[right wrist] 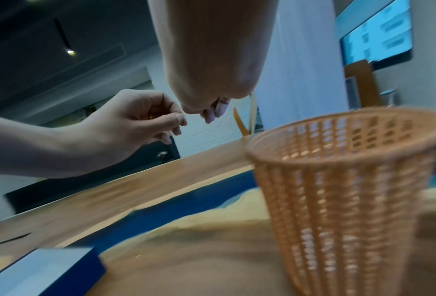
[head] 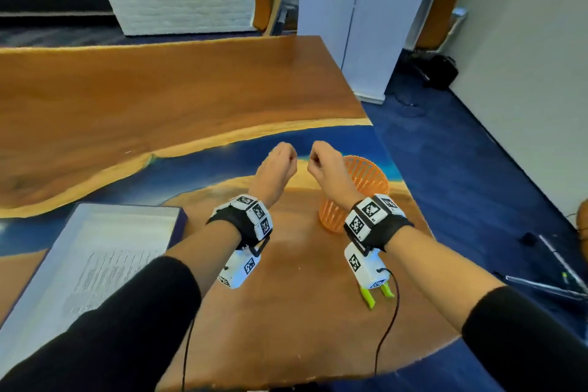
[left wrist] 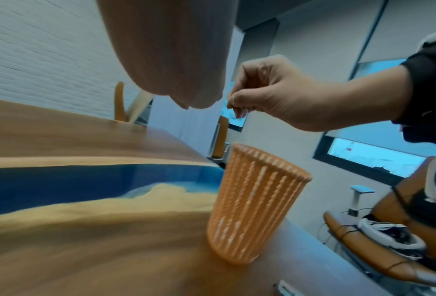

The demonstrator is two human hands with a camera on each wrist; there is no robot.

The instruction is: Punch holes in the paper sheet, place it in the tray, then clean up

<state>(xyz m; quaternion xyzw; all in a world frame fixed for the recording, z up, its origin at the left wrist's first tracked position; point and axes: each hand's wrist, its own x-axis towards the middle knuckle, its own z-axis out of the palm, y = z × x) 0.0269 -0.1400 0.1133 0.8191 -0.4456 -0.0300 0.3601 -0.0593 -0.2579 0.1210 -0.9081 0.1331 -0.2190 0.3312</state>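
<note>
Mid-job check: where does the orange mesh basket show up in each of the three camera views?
Head: orange mesh basket right of centre, partly behind the right hand.
Left wrist: lower centre-right, upright on the table.
Right wrist: right side, close and blurred.
Shared landmark: the table's blue strip.

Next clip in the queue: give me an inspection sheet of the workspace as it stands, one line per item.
Surface: wood and blue resin table, bare around the hands.
Job's things: printed paper sheet lies in the tray at near left; orange mesh basket stands upright at right. No hole punch seen.
Clutter: nothing seen.
Grippers: left hand and right hand raised side by side, apart, beside the basket rim; fingers curled, fingertips pinched; anything held is too small to tell.
Cables: thin black leads hang from both wrist cameras.
Surroundings: blue carpet, wooden chairs, white pillar, dark bag on the floor.
</note>
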